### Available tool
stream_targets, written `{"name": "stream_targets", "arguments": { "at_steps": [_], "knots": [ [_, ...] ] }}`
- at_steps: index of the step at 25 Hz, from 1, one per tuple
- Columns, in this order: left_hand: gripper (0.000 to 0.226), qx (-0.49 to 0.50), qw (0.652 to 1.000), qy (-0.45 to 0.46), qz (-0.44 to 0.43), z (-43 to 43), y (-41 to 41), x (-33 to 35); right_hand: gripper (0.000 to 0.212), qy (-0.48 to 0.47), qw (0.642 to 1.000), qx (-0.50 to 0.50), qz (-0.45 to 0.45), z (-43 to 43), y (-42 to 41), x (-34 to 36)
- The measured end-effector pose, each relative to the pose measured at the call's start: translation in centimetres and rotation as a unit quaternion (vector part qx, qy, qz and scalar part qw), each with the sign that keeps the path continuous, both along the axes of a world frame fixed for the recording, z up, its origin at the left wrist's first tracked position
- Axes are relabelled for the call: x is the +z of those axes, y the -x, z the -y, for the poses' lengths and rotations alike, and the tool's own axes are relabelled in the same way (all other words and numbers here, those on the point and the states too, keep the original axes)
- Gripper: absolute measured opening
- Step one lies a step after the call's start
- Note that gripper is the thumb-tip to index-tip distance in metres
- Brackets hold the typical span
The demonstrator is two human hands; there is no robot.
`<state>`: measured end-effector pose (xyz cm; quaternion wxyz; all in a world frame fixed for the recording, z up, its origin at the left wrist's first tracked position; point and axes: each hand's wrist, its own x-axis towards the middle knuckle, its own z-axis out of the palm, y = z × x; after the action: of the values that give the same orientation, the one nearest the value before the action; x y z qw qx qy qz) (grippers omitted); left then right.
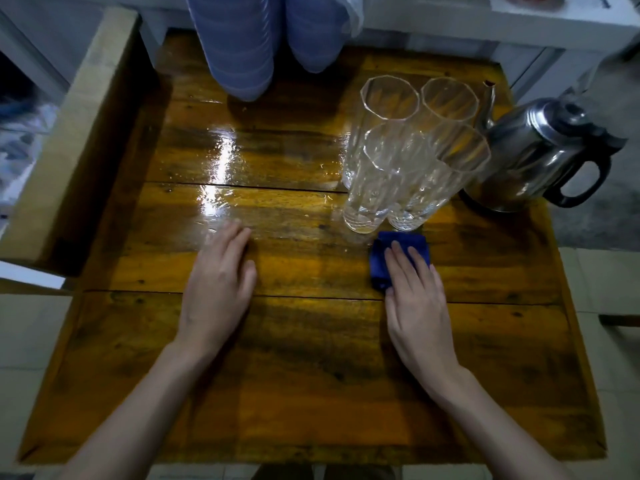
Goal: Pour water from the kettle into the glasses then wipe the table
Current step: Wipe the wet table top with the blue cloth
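R hand [419,306]: flat, palm down, fingers straight and close together, pressing on a folded blue cloth [379,266]. No curl, nothing gripped. Fingers cover the cloth's right part; the rest sticks out left of and ahead of them.

L hand [218,285]: also flat on the table [311,393], palm down, fingers relaxed, holds nothing. Hands well apart, approx level w/ each other.

Just ahead of the R fingertips: 4 tall clear faceted glasses [398,161], upright, packed 2x2, close together. Bases of the near pair sit right at the cloth's far edge; touching or not, can't tell. Water level inside: can't tell, the glass is too clear.

Fwd-right of the R hand, just beside the glasses: steel kettle [530,154], upright, lid on. Black handle [585,181] points right, thin spout [490,95] points away, behind the back-right glass.

Ahead of the L hand: glossy wet sheen [221,161] on the boards, light reflecting off it.

Further out, at the table's far edge: another person's knees [242,53] in blue striped trousers.

Left of the L hand, past the table edge: pale beige box-like thing [86,133].
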<state>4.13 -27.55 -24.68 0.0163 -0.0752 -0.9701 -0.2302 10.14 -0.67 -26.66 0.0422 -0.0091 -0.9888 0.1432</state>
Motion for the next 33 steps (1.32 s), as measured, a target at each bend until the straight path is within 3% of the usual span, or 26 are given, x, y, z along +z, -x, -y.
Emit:
{"name": "stream_targets", "arguments": {
  "at_steps": [4,10,15,22,33],
  "knots": [
    [0.051,-0.061,0.995,0.077,0.010,2.9,2.1,-0.7,0.056,0.007,1.000,0.026,0.005,4.9,0.5,0.5],
    [0.055,-0.063,0.995,0.082,-0.006,3.2,2.2,-1.2,0.061,-0.026,0.997,0.068,0.031,12.2,3.5,0.5],
    [0.055,-0.068,0.995,0.079,-0.001,3.3,2.3,-1.5,0.057,-0.096,0.993,0.070,0.002,12.9,6.7,-0.1],
    [0.055,-0.068,0.995,0.075,0.007,3.4,2.5,-1.6,0.065,-0.077,0.997,-0.007,0.001,14.1,12.2,-0.7],
    [0.055,-0.064,0.994,0.083,0.008,3.2,2.6,-1.7,0.063,-0.012,1.000,-0.003,-0.024,12.8,16.3,-1.2]
  ]
}}
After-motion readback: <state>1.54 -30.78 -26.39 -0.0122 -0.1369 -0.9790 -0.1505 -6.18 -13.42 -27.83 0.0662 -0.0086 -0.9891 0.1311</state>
